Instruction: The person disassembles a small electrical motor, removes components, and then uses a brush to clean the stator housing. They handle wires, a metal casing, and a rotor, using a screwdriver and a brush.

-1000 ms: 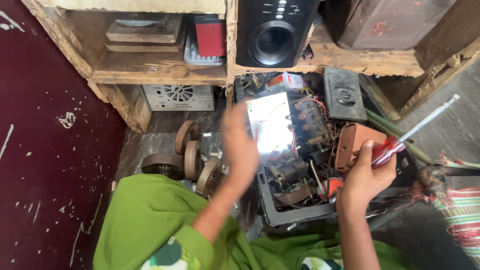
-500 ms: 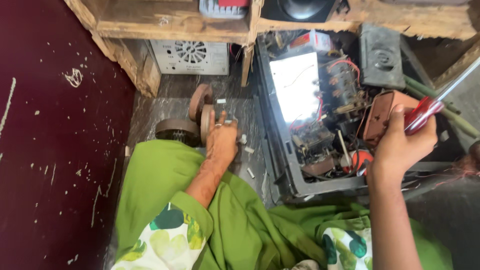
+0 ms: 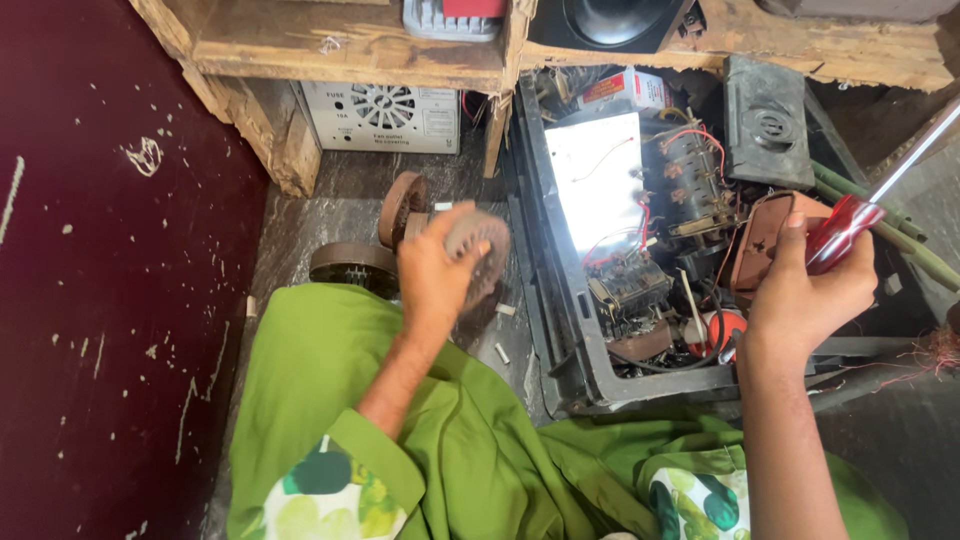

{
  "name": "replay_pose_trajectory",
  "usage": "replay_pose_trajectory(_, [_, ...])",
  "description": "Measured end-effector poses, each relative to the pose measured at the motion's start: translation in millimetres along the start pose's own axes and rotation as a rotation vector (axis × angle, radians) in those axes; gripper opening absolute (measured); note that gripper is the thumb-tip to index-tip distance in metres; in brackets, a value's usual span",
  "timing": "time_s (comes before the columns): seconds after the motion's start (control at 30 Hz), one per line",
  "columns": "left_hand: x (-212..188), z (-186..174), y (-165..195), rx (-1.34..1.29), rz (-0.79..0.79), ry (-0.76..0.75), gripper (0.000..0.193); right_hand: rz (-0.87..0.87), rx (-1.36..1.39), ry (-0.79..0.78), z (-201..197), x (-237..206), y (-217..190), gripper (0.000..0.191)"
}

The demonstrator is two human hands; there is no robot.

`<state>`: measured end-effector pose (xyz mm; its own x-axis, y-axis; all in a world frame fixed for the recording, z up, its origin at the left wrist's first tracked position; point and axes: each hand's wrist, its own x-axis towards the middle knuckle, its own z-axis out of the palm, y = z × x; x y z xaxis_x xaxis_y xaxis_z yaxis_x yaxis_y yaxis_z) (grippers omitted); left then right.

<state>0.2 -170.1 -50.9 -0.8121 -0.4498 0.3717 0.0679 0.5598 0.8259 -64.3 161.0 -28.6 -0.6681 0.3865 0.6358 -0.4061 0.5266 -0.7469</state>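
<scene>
Clearly the largest thing is the opened black casing (image 3: pixel 560 300), lying right of centre with its wiring and metal plate (image 3: pixel 598 180) exposed; its left wall runs close beside the left hand. Far behind it a wooden shelf (image 3: pixel 350 45) hangs over the floor, so room is tight there. On the left the dark red surface (image 3: pixel 100 250) gives wide open space. The left hand (image 3: pixel 435 275) is closed around a round brown disc (image 3: pixel 480 245), lifted near two similar discs (image 3: pixel 375 235) on the floor. The right hand (image 3: pixel 805 295) grips a red-handled screwdriver (image 3: pixel 850 225), near the casing's right edge. The hands are well apart.
</scene>
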Motion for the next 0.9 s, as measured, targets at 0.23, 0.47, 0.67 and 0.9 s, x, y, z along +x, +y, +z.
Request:
replay_pose_trajectory(0.23, [1.5,-32.9,79.8,-0.36,0.249,0.012,0.052,-0.041,0.018,0.013,3.3,0.1,5.8,0.012])
replay_pose_trajectory(0.47, [-21.1,18.0,151.9,-0.551,0.354,-0.17,0.046,0.008,0.067,0.097,3.1,-1.4,-7.5,0.015])
replay_pose_trajectory(0.67, [-30.0,52.5,161.3,-0.39,0.38,-0.292,0.063,0.013,0.098,0.148,2.7,-3.2,-12.1,0.016])
replay_pose_trajectory(0.9, [7.7,30.8,109.6,0.129,0.416,0.053,0.069,0.039,0.073,0.146,1.1,-6.9,-13.4,0.023])
